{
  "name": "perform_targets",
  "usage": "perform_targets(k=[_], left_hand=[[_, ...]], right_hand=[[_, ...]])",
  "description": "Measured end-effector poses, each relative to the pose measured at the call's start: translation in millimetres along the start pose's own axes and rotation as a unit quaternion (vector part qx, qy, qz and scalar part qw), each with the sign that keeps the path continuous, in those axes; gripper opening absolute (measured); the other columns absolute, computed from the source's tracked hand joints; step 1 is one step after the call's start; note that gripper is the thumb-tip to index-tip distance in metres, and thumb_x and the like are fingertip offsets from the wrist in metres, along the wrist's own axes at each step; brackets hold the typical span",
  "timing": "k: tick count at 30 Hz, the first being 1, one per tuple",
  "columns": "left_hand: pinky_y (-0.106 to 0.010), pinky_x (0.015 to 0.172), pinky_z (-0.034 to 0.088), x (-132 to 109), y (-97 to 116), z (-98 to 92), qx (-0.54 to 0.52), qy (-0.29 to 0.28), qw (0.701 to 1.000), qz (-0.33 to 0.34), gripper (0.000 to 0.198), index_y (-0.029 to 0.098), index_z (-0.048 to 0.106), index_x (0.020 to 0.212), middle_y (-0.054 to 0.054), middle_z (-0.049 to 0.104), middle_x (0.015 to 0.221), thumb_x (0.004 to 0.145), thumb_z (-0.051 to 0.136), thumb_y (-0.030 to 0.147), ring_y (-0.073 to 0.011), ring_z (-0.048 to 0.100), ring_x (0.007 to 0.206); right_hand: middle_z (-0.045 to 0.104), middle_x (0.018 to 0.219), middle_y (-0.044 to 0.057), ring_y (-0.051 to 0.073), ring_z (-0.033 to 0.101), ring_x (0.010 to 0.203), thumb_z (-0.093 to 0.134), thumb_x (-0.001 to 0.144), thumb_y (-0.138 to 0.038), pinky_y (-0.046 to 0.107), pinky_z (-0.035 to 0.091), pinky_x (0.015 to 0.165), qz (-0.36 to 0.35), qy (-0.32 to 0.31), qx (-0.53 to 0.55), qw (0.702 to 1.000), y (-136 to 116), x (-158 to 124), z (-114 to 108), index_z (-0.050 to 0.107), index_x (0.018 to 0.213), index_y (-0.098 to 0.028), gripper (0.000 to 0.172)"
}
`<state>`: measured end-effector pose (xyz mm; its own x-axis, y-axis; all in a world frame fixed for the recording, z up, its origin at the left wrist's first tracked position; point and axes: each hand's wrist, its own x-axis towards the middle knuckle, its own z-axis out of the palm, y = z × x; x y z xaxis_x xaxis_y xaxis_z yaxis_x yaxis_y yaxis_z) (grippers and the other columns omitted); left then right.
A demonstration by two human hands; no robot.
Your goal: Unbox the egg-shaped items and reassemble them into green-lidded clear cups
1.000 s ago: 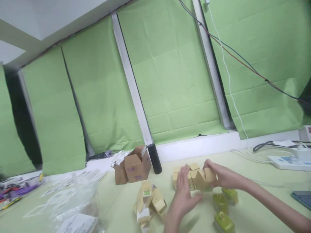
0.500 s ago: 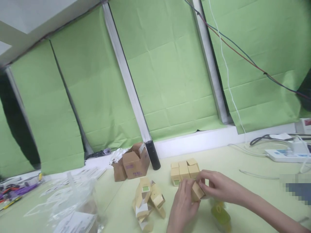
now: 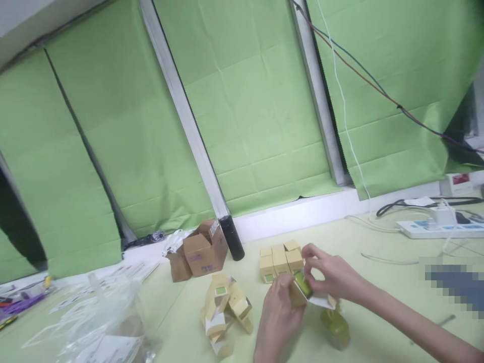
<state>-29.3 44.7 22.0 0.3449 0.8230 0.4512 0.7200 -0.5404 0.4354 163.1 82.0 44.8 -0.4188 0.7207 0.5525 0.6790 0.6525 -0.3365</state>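
Note:
My left hand (image 3: 277, 312) grips a small tan carton (image 3: 298, 293) from the left, low in the middle of the view. A green item (image 3: 301, 283) shows at the carton's open end, and a white flap (image 3: 320, 301) hangs open to the right. My right hand (image 3: 329, 275) comes from the right, its fingers curled on the green item at the carton's mouth. Just behind stand a few closed tan cartons (image 3: 279, 261) in a block. Below my right hand sits a green item (image 3: 335, 328), blurred.
A heap of open tan cartons (image 3: 225, 312) lies to the left. Farther back are brown cardboard boxes (image 3: 199, 252), a black cylinder (image 3: 231, 244), a clear plastic bag (image 3: 94, 322) at lower left, and a power strip with cables (image 3: 434, 228) at right.
The view has swung left and down. Both hands drew the carton nearer and lower, and its end flap now hangs open with the green item showing.

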Motion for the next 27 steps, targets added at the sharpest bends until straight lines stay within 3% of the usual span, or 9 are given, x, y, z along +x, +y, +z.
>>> perform_targets(k=[3,5,9,14,16,18,20,23,27], left_hand=[[-0.038,0.081,0.043,1,-8,-6.2,-0.075,0.014,0.992,-0.099,0.049,0.023,0.039,0.115,-0.012,0.057,0.115,0.070,0.059,0.017,-0.0290,0.056,0.101],[-0.036,0.078,0.044,1,-17,-8.0,-0.181,0.051,0.966,-0.176,0.055,0.023,0.034,0.114,-0.010,0.060,0.108,0.068,0.064,0.022,-0.0273,0.059,0.095],[-0.031,0.070,0.048,3,-29,-7.6,-0.415,0.144,0.863,-0.251,0.069,0.024,0.022,0.107,-0.009,0.064,0.096,0.064,0.074,0.036,-0.0217,0.064,0.080],[-0.034,0.071,0.051,3,-15,-4.5,-0.549,0.152,0.768,-0.293,0.057,0.024,0.027,0.108,-0.012,0.063,0.106,0.073,0.069,0.040,-0.0226,0.066,0.085],[-0.035,0.070,0.051,5,-7,0.0,-0.593,0.164,0.721,-0.319,0.057,0.023,0.030,0.109,-0.011,0.065,0.102,0.071,0.072,0.036,-0.0224,0.067,0.079],[-0.034,0.069,0.051,10,-1,5.5,-0.620,0.167,0.692,-0.330,0.057,0.020,0.035,0.110,-0.011,0.066,0.099,0.070,0.073,0.034,-0.0224,0.067,0.078],[-0.032,0.068,0.051,16,4,8.6,-0.651,0.144,0.672,-0.322,0.052,0.017,0.042,0.109,-0.012,0.066,0.098,0.071,0.073,0.032,-0.0214,0.066,0.078],[-0.028,0.068,0.050,27,8,2.5,-0.699,0.083,0.643,-0.302,0.036,0.010,0.056,0.102,-0.012,0.067,0.090,0.076,0.067,0.032,-0.0175,0.064,0.073],[-0.024,0.068,0.051,37,3,-22.1,-0.703,0.100,0.634,-0.306,0.020,0.010,0.063,0.091,-0.008,0.067,0.085,0.076,0.066,0.024,-0.0124,0.061,0.068]], right_hand=[[0.056,0.121,0.006,0.015,0.064,0.070,0.046,0.082,-0.023,0.028,0.052,0.058,0.063,0.030,-0.002,0.998,27,4,-15,0.056,0.079,-0.022,0.010],[0.062,0.112,0.007,0.018,0.064,0.082,0.044,0.083,-0.020,0.029,0.051,0.066,0.108,0.038,-0.021,0.993,53,5,-25,0.053,0.082,-0.023,0.010],[0.065,0.071,0.003,0.017,0.060,0.062,0.054,0.082,-0.018,0.031,0.046,0.059,0.189,-0.015,-0.096,0.977,103,-2,-37,0.054,0.076,-0.019,0.005],[0.063,0.070,-0.001,0.012,0.060,0.057,0.061,0.085,-0.026,0.028,0.050,0.056,0.201,-0.117,-0.130,0.964,120,-16,-35,0.062,0.078,-0.013,0.015],[0.068,0.079,0.006,0.019,0.065,0.066,0.064,0.078,-0.017,0.034,0.052,0.061,0.159,-0.120,-0.118,0.973,103,-16,-31,0.065,0.083,-0.013,0.006],[0.065,0.112,0.012,0.024,0.064,0.095,0.063,0.073,-0.011,0.038,0.051,0.079,0.087,-0.100,-0.094,0.987,75,-12,-25,0.061,0.107,-0.017,0.035],[0.044,0.142,0.005,0.023,0.046,0.125,0.064,0.073,-0.014,0.039,0.041,0.100,-0.003,-0.077,-0.066,0.995,45,-6,-14,0.043,0.132,-0.028,0.064],[0.048,0.140,0.005,0.022,0.044,0.128,0.056,0.078,-0.002,0.044,0.037,0.105,-0.247,0.002,-0.069,0.966,9,5,6,0.038,0.137,-0.027,0.066],[0.052,0.136,0.008,0.019,0.039,0.131,0.041,0.089,0.002,0.042,0.034,0.108,-0.328,0.047,-0.089,0.939,-7,22,21,0.038,0.137,-0.020,0.052]])
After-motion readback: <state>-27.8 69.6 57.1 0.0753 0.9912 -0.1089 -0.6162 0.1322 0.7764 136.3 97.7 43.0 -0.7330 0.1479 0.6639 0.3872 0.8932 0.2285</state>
